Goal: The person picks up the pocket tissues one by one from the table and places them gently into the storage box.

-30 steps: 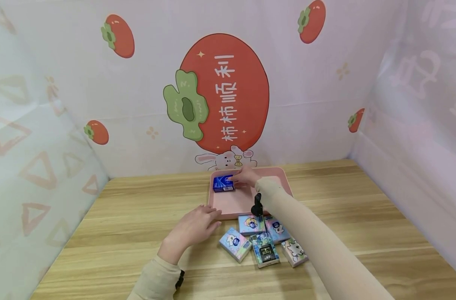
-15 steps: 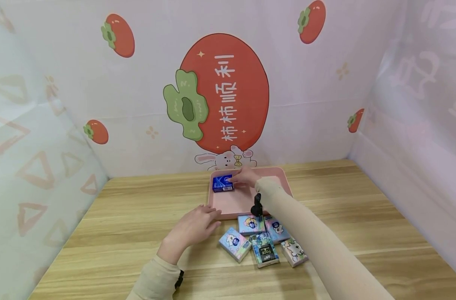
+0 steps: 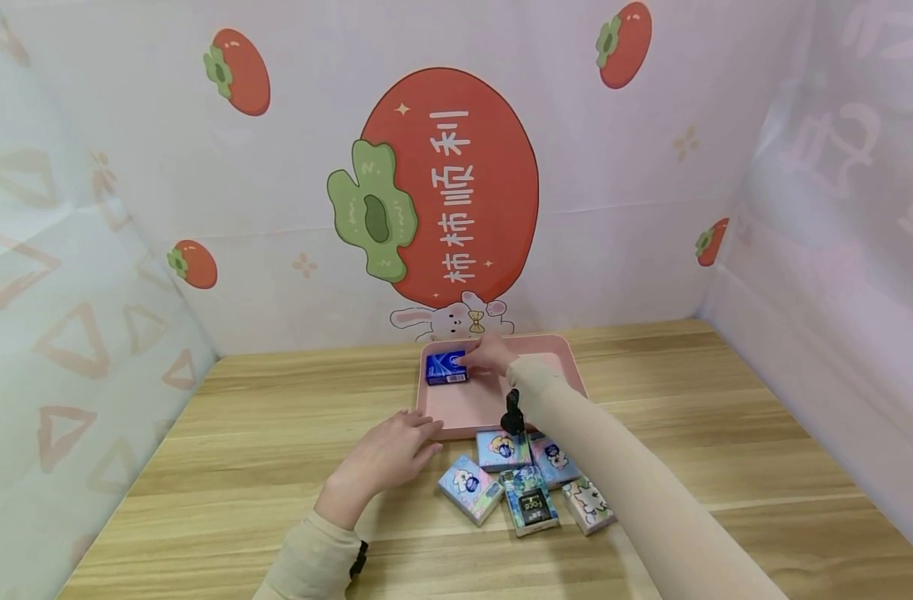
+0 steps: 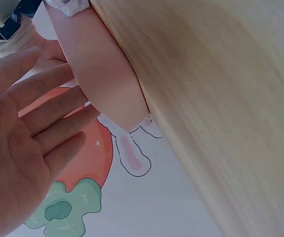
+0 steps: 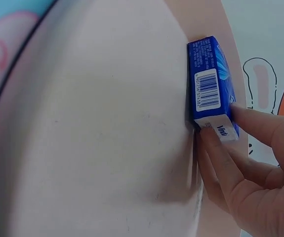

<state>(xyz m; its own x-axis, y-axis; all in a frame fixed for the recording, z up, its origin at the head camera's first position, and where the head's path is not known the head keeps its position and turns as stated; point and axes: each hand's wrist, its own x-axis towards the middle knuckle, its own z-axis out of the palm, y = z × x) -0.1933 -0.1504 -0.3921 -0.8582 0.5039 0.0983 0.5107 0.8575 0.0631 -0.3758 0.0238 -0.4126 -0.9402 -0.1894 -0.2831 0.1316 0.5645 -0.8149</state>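
Observation:
A blue pack of tissues (image 3: 443,368) lies in the far left corner of the pink tray (image 3: 456,410). My right hand (image 3: 492,353) pinches its right end; in the right wrist view, the thumb is on the printed face and the fingertips are at the white end of the tissue pack (image 5: 208,91). My left hand (image 3: 389,452) is at the tray's near left corner, palm down, fingertips at the rim. The left wrist view shows that left hand (image 4: 23,133) with extended fingers against the tray's outer wall, holding nothing.
Several small printed packs lie close together before the tray, among them a light blue one (image 3: 471,488), a green-blue one (image 3: 530,500) and a pale one (image 3: 589,503). My right forearm passes over their right side. A printed backdrop (image 3: 614,208) stands behind the wooden table (image 3: 276,408).
The blue tissue pack has shifted very slightly left in the tray with my right hand. My left hand and the packs in front stay where they were.

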